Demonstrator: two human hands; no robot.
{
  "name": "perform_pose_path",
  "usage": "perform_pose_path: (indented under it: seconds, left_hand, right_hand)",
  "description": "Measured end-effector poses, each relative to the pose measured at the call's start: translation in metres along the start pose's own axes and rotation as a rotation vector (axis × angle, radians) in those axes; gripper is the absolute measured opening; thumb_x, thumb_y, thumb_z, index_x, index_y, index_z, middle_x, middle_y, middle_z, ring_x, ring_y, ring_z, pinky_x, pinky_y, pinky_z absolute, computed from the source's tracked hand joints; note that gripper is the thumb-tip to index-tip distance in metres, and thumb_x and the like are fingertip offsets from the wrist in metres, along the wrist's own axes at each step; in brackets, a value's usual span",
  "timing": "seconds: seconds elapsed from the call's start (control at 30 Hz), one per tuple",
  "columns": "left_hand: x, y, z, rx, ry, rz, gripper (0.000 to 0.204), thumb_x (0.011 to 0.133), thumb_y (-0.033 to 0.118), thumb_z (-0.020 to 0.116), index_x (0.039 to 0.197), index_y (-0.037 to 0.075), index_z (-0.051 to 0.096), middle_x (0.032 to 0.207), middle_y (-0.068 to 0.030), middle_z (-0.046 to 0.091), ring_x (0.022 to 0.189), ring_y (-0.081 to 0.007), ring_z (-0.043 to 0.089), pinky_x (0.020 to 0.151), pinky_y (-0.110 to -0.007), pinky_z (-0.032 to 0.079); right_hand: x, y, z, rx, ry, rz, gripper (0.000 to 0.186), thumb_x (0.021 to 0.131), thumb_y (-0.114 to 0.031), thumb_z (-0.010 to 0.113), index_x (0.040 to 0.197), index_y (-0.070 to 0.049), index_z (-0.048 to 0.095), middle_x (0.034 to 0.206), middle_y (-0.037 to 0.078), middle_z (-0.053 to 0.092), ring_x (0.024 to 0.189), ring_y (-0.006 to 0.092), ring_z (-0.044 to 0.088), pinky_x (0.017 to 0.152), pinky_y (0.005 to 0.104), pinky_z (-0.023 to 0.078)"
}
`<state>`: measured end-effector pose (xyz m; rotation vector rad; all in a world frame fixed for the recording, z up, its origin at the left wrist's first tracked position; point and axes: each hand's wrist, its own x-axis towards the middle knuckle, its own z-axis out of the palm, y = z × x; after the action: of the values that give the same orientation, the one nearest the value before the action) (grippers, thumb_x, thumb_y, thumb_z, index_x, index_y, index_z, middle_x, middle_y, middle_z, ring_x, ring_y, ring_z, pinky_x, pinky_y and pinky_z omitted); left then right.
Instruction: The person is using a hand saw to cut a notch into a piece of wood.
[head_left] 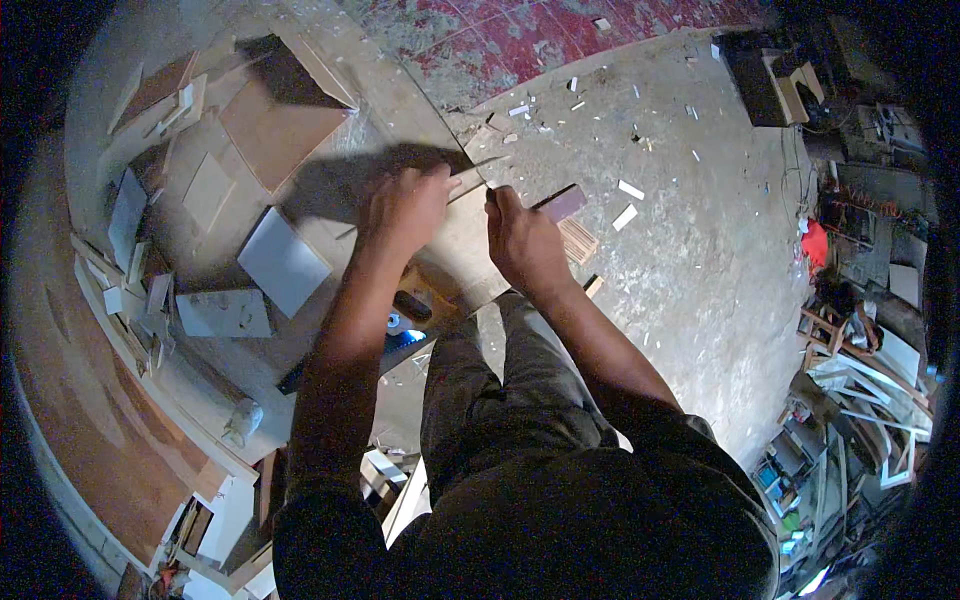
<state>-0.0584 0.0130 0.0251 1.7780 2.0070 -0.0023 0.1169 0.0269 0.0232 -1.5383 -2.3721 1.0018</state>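
Strip: thin pale wooden strip [468, 187], between the hands, over the corner edge of the flat tan worktop [385, 105].
Left hand [405, 213]: fingers bent down at the strip's near end; can't tell if clamped.
Right hand [526, 240]: fingers curled together just beside the worktop edge; contents hidden.
Saw: wooden-handled handsaw [432, 292], near left forearm.
Block: purple-brown rectangular block [563, 203], just beyond right hand.

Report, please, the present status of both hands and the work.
Left hand at thin wooden strip, grip unclear. Right hand curled closed, contents unclear. Handsaw lies close by, not between the hands.
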Motion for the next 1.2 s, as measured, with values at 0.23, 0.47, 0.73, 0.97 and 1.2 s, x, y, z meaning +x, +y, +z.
perform_pose_path:
  seconds: [0.23,0.47,0.73,0.97,1.2]
  left_hand:
    - [0.002,-0.003,0.002,-0.185,0.003,-0.124,0.025,0.092,0.026,0.052,0.098,0.005,0.064,0.083,-0.0238,0.065,0.082,-0.0424,0.064,0.074,-0.052,0.051]
    - [-0.009,0.010,-0.018,-0.296,-0.042,-0.050,0.034,0.087,0.034,0.061,0.108,0.008,0.064,0.094,-0.0238,0.065,0.088,-0.0426,0.063,0.077,-0.049,0.051]
    - [0.005,0.042,0.022,-0.290,-0.045,0.019,0.028,0.088,0.033,0.060,0.103,0.010,0.062,0.086,-0.0232,0.066,0.082,-0.0428,0.064,0.070,-0.051,0.051]
    - [0.024,0.042,0.083,-0.211,0.062,-0.149,0.033,0.089,0.032,0.057,0.116,0.012,0.057,0.096,-0.0229,0.065,0.089,-0.0427,0.063,0.075,-0.052,0.050]
    - [-0.027,0.053,0.061,-0.199,0.819,-0.096,0.055,0.084,0.038,0.065,0.128,0.008,0.050,0.138,-0.0189,0.038,0.125,-0.0394,0.036,0.105,-0.057,0.025]
  right_hand:
    - [0.020,-0.005,-0.002,0.045,0.042,-0.036,0.019,0.094,-0.022,0.051,0.099,-0.004,0.053,0.071,0.026,0.062,0.066,0.0456,0.061,0.058,0.0534,0.048]
    - [-0.009,0.002,-0.037,0.088,0.081,-0.089,0.024,0.093,-0.024,0.054,0.100,-0.003,0.059,0.074,0.025,0.063,0.067,0.0449,0.061,0.060,0.0517,0.048]
    - [-0.028,0.022,-0.063,-0.135,0.000,0.151,0.025,0.093,-0.028,0.053,0.102,-0.008,0.064,0.071,0.022,0.065,0.067,0.0408,0.064,0.059,0.0489,0.052]
    - [0.008,0.047,-0.037,-0.290,-0.027,0.095,0.030,0.094,-0.033,0.049,0.094,-0.007,0.063,0.075,0.021,0.066,0.068,0.0392,0.066,0.060,0.0488,0.053]
    - [0.007,0.100,-0.069,-0.102,-0.044,0.144,0.028,0.094,-0.029,0.050,0.108,-0.008,0.062,0.085,0.023,0.066,0.081,0.0418,0.064,0.068,0.0479,0.050]
